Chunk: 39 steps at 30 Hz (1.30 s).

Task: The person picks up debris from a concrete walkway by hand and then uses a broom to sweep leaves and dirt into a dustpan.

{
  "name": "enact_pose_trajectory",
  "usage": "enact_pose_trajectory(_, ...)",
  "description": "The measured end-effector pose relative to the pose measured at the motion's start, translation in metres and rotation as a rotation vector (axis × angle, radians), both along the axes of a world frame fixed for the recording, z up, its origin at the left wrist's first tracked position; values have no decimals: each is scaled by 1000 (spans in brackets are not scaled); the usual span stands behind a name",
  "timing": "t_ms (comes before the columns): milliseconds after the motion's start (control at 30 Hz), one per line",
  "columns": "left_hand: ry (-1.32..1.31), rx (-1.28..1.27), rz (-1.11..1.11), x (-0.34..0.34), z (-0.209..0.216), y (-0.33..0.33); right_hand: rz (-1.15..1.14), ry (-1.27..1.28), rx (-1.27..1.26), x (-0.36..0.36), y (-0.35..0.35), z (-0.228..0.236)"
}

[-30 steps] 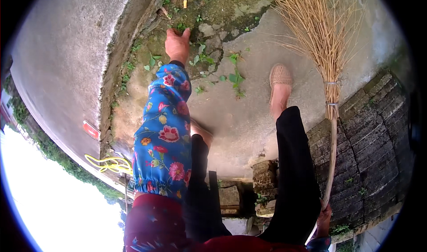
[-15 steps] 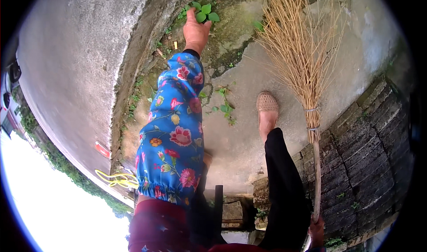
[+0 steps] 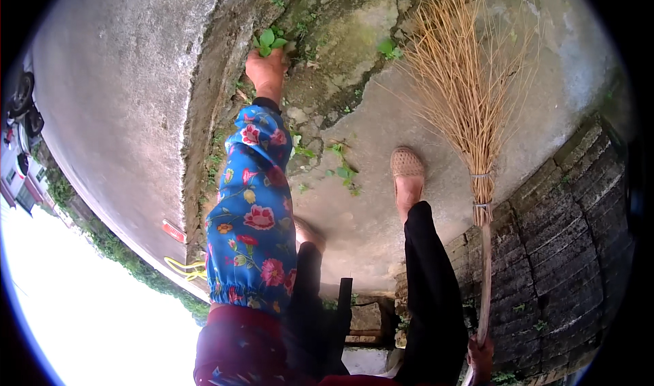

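My left hand (image 3: 267, 69), in a blue floral sleeve cover (image 3: 252, 202), reaches down by the foot of the concrete wall. Its fingers are closed around the base of a small leafy green weed (image 3: 270, 40), whose leaves stick out past the fingertips. The roots are hidden behind the hand. At the lower right my right hand (image 3: 481, 355) grips the wooden handle of a twig broom (image 3: 485, 277). The broom's brown bristles spread out over the concrete at the upper right, bound by two bands.
Other weeds (image 3: 346, 169) lie or grow on the cracked, mossy concrete (image 3: 354, 32). A rough wall (image 3: 122, 100) rises at left, with a red object (image 3: 174, 231) and yellow cord (image 3: 185, 270) on it. Dark stacked blocks (image 3: 558, 250) stand at right. My shoe (image 3: 407, 162) is mid-view.
My left hand has moved left and nearer, from open fingers at the weed to closed on it, and the leaves have shifted with it. My right hand keeps its hold on the broom.
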<state>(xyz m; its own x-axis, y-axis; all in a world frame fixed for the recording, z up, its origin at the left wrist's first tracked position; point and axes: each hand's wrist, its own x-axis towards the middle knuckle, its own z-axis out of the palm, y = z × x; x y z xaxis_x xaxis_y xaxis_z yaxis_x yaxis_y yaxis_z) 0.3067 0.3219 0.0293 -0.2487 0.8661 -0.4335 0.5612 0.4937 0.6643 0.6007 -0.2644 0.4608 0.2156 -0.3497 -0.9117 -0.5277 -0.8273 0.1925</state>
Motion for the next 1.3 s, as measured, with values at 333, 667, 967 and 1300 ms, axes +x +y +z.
enact_pose_trajectory(333,-48,-121,293,31,0,27,-27,-31,-103,9,-35,15)
enact_pose_trajectory(667,-123,1,-959,124,17,-67,-7,19,-202,2,8,8)
enact_pose_trajectory(967,-600,-380,-350,151,-6,-38,-117,37,-161,-5,-32,-2)
enact_pose_trajectory(1300,848,343,-845,178,34,114,-147,69,-189,-6,-41,-15)
